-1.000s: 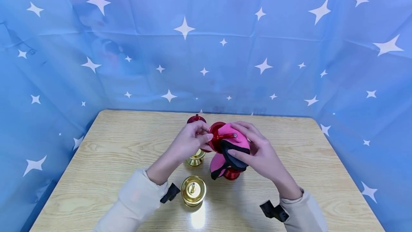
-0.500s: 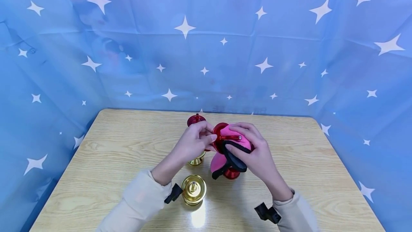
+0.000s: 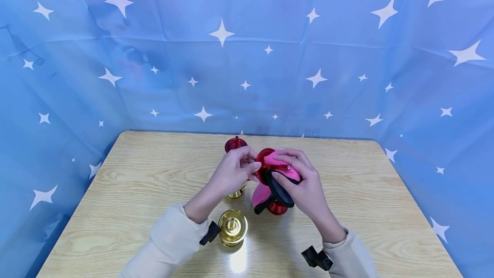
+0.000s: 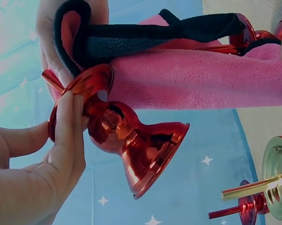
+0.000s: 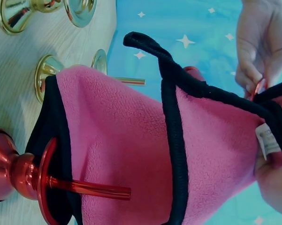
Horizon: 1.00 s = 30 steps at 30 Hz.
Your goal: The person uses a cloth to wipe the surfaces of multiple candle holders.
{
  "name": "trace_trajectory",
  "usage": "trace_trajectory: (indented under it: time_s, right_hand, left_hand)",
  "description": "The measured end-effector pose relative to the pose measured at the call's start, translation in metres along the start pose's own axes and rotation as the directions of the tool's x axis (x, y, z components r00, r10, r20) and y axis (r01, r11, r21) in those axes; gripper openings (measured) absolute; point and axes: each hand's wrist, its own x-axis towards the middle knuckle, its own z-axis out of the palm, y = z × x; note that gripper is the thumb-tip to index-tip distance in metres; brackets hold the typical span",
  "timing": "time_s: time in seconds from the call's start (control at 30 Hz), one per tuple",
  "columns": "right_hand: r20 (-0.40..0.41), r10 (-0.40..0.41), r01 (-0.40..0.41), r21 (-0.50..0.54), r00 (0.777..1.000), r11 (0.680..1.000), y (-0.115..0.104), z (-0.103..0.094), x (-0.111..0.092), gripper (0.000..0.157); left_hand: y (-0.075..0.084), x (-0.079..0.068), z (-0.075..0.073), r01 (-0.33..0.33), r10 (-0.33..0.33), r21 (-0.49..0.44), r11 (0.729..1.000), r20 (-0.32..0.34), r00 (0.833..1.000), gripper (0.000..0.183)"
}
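My left hand (image 3: 231,173) pinches the dish rim of a shiny red candle holder (image 4: 155,147), which is held tilted above the table, its thin tube pointing right in the head view. My right hand (image 3: 310,183) grips a pink cloth (image 5: 122,122) with black edging and presses a fold of it against the inside of the dish. The cloth's dark grey reverse shows beside my thumb, and a loose part hangs below. In the left wrist view, the holder's rounded stem and flared foot are bare of the cloth.
Below the hanging cloth stands another red candle holder (image 5: 26,173). A gold one (image 3: 231,238) stands at the front, another gold one (image 3: 235,194) behind it, partly hidden by my left hand. Further back is a red one (image 3: 235,143). All stand on a wooden table (image 3: 154,158) before a starry blue curtain.
Both hands have shifted slightly, carrying the red candle holder a little to the right. My right hand's fingers and the cloth have moved over the dish. The standing holders have not moved.
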Motion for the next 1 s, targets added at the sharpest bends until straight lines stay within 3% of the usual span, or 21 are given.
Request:
trace_trajectory:
  time_s: [0.4,0.7,0.77,0.87,1.0]
  right_hand:
    - [0.002,0.152,-0.152,0.013,0.988,0.988,0.001,-0.009,0.006,0.025]
    - [0.038,0.188,-0.188,-0.001,0.981,0.982,-0.008,-0.020,0.011,0.025]
    - [0.049,0.175,-0.177,0.020,0.983,0.984,-0.011,-0.026,0.013,0.025]
    - [0.064,0.155,-0.159,0.065,0.986,0.985,-0.015,-0.037,0.016,0.027]
    - [0.094,0.150,-0.158,0.086,0.984,0.984,-0.016,-0.050,0.020,0.030]
  left_hand:
    - [-0.003,0.010,-0.001,0.054,-0.053,0.011,0.999,-0.076,0.996,0.007]
    - [-0.008,0.020,-0.003,0.086,-0.070,0.145,0.986,-0.114,0.991,0.010]
    - [-0.012,0.022,-0.005,0.101,-0.089,0.112,0.989,-0.109,0.990,0.009]
    - [-0.018,0.026,-0.010,0.130,-0.131,-0.021,0.991,-0.086,0.988,0.007]
    - [-0.020,0.029,-0.018,0.147,-0.155,-0.176,0.973,-0.030,0.988,0.011]
